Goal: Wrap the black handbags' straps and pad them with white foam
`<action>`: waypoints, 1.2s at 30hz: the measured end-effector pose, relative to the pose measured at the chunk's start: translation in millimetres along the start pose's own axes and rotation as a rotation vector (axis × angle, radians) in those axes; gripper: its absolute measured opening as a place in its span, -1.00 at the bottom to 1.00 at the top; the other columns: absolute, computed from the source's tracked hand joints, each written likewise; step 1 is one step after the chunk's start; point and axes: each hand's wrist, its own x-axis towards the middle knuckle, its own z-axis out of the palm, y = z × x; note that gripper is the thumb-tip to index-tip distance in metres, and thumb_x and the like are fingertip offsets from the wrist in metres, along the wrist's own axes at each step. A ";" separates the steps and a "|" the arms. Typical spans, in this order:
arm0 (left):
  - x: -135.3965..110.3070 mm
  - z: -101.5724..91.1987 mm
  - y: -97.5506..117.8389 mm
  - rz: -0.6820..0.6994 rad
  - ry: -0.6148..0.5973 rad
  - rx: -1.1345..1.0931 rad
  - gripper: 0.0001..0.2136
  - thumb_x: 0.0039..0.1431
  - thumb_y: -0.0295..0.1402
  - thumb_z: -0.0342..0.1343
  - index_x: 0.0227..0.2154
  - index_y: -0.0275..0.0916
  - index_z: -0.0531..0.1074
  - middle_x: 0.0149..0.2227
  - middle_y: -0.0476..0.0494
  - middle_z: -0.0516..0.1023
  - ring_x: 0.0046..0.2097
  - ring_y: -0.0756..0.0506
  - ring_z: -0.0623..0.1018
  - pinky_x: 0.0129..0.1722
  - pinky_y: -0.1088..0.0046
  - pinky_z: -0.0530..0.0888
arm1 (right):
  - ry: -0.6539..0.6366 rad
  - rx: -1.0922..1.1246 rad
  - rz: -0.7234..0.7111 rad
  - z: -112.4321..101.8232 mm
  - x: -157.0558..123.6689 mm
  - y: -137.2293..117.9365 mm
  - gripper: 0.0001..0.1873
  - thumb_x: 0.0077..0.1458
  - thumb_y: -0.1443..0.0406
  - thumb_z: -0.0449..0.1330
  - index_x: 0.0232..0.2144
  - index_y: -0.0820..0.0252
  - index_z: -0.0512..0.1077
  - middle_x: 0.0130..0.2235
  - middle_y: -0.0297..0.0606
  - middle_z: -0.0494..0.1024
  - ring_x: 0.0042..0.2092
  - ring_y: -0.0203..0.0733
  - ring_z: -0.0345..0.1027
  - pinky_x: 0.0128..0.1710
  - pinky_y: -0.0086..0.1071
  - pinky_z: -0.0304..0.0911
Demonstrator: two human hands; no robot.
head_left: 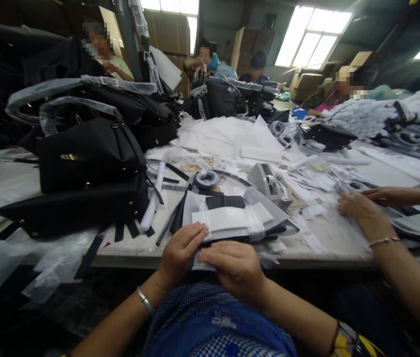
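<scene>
A flat black bag (pixel 277 229) lies at the table's front edge before me, with pale wrapping paper (pixel 192 204) around it. On top are a white padding sheet (pixel 228 218), a small black piece (pixel 225 201) and clear plastic film (pixel 255 220). My left hand (pixel 181 250) is closed at the bag's near left edge, its fingers pressed together. Beside it my right hand (pixel 237 267) is closed too, its fingertips pinched near the table edge. A pale strip (pixel 201 264) shows between the two hands; what each pinches is mostly hidden.
Black handbags (pixel 91 153) with plastic-wrapped handles are stacked at left. Behind my bag lie a wrapped coil (pixel 206 179), a grey tape dispenser (pixel 267 182) and white sheets (pixel 225 136). A co-worker's hands (pixel 366 206) are busy at right. Several other people sit across the table.
</scene>
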 end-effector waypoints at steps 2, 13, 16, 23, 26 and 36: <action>-1.1 0.4 0.5 -0.005 0.012 0.014 -0.69 0.36 -0.49 -0.01 0.11 -0.25 0.38 0.07 -0.22 0.54 0.16 -0.16 0.48 0.13 0.18 0.50 | 0.006 -0.040 0.077 -5.5 19.1 16.8 -0.67 0.17 0.48 0.10 -0.16 0.11 0.58 -0.27 -0.26 0.68 -0.25 -0.22 0.57 -0.17 -0.39 0.45; -3.1 -14.3 10.8 -0.172 -0.012 -0.103 -0.56 0.22 -0.63 0.03 0.16 -0.31 0.33 0.09 -0.28 0.49 0.17 -0.17 0.45 0.18 0.21 0.45 | -0.211 -0.247 0.603 15.6 51.5 76.6 -0.97 0.12 0.27 0.33 -0.38 0.04 0.60 -0.31 -0.38 0.66 -0.24 -0.20 0.51 -0.21 -0.38 0.28; 1.5 -18.9 12.0 -0.200 -0.030 -0.125 -0.55 0.22 -0.55 0.08 0.18 -0.28 0.33 0.11 -0.28 0.47 0.16 -0.17 0.45 0.15 0.23 0.46 | -0.239 -0.327 0.582 15.0 54.2 75.0 -0.91 0.09 0.28 0.35 -0.42 0.12 0.52 -0.33 -0.33 0.59 -0.19 -0.16 0.42 -0.22 -0.38 0.21; 4.2 -13.3 13.8 -0.062 -0.146 0.087 -0.53 0.26 -0.59 0.04 0.23 -0.28 0.30 0.22 -0.19 0.41 0.26 -0.21 0.35 0.21 0.15 0.38 | -0.355 -0.350 0.652 16.4 67.0 82.0 -0.90 0.11 0.33 0.30 -0.34 0.16 0.42 -0.29 -0.34 0.50 -0.30 -0.25 0.33 -0.34 -0.40 0.10; 3.2 -14.2 13.3 -0.047 -0.170 0.136 -0.54 0.28 -0.57 -0.01 0.23 -0.31 0.28 0.21 -0.15 0.43 0.24 -0.17 0.38 0.21 0.19 0.37 | -0.331 -0.320 0.651 14.2 69.8 85.5 -0.84 0.09 0.37 0.30 -0.24 0.15 0.44 -0.24 -0.33 0.51 -0.32 -0.27 0.35 -0.35 -0.42 0.14; -1.1 -1.9 -2.9 0.062 -0.085 0.149 -0.58 0.28 -0.44 0.02 0.19 -0.33 0.34 0.18 -0.14 0.47 0.17 -0.14 0.46 0.25 0.34 0.27 | 0.271 -0.118 1.001 -154.6 36.6 135.6 -0.88 0.18 0.25 0.23 -0.25 0.16 0.52 -0.19 -0.23 0.60 -0.16 -0.19 0.49 -0.08 -0.36 0.40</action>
